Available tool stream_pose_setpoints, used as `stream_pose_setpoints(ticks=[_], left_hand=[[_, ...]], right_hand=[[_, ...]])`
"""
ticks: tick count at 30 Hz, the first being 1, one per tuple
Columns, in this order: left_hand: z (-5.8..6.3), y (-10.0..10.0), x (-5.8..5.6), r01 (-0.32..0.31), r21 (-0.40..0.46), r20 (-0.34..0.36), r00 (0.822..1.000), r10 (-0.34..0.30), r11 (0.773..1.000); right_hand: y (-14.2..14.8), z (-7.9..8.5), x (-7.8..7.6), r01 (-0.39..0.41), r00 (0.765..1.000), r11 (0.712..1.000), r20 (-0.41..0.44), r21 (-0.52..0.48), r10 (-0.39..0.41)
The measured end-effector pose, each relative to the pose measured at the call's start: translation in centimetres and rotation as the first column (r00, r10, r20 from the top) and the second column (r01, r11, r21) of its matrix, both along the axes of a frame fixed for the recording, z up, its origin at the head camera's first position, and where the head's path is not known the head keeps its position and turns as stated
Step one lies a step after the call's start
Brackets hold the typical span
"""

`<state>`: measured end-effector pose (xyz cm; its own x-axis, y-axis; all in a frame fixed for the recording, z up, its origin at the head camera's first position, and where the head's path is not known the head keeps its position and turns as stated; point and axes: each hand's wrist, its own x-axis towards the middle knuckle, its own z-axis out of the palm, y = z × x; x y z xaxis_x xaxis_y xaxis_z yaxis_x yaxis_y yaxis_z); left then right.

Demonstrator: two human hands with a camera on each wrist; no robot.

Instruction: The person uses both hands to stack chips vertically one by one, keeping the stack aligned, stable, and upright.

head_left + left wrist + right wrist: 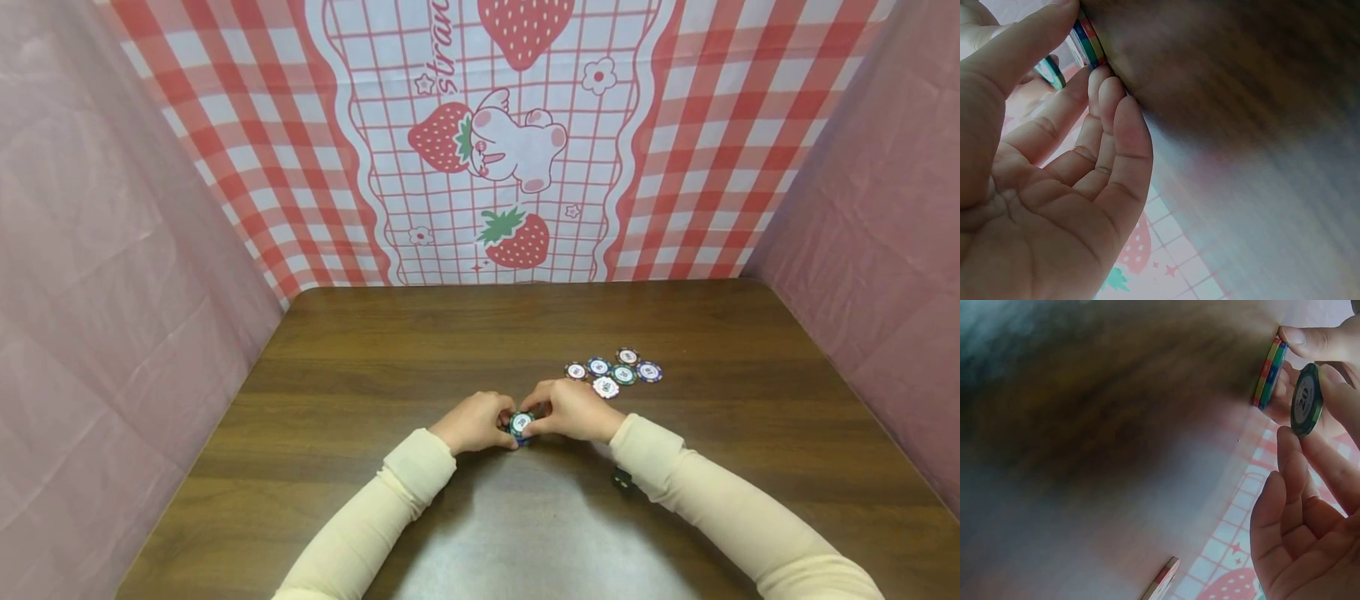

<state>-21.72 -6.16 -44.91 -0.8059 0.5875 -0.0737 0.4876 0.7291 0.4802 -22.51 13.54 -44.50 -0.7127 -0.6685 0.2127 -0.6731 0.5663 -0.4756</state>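
The left hand (476, 422) pinches a short stack of chips (1270, 374) between thumb and fingertips, near the middle of the table (360, 367), as the right hand (576, 410) pinches a green chip (1307, 400) marked 20 just above it — close, but apart. The work looks partway along: the stack stands, with at least two chips showing at its edge, while the green one is not yet laid on it. Six loose chips (623, 374) lie flat in a cluster beyond the right hand, apparently unstacked, their numbers too small to read.

The chips are thin, hard-looking discs, their rims banded in red, yellow, blue and green around pale centers. Beneath them spreads dark brown wood grain, its near side catching a broad glare. Cream sleeves (360, 533) gather in soft folds at the cuffs. Behind hangs a red-and-white checked cloth (690, 142) printed with strawberries — flanked by creased pink drapes (97, 275).
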Motion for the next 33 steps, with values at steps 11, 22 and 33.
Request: stream_pose_setpoints(ticks=[11,22,33], left_hand=[[-0.1,0.0,0.1,-0.003,0.012,0.008,1.0,0.003,1.0],[-0.2,0.0,0.0,-0.003,0.005,-0.012,1.0,0.003,1.0],[-0.2,0.0,-0.1,-0.004,0.009,-0.034,0.999,0.004,1.0]], right_hand=[[-0.5,0.2,0.2,0.01,1.0,0.997,-0.009,0.078,-0.009],[-0.9,0.2,0.3,0.028,1.0,0.992,0.001,0.123,-0.028],[-1.2,-0.1,0.1,0.06,0.998,0.984,-0.015,0.17,-0.058]])
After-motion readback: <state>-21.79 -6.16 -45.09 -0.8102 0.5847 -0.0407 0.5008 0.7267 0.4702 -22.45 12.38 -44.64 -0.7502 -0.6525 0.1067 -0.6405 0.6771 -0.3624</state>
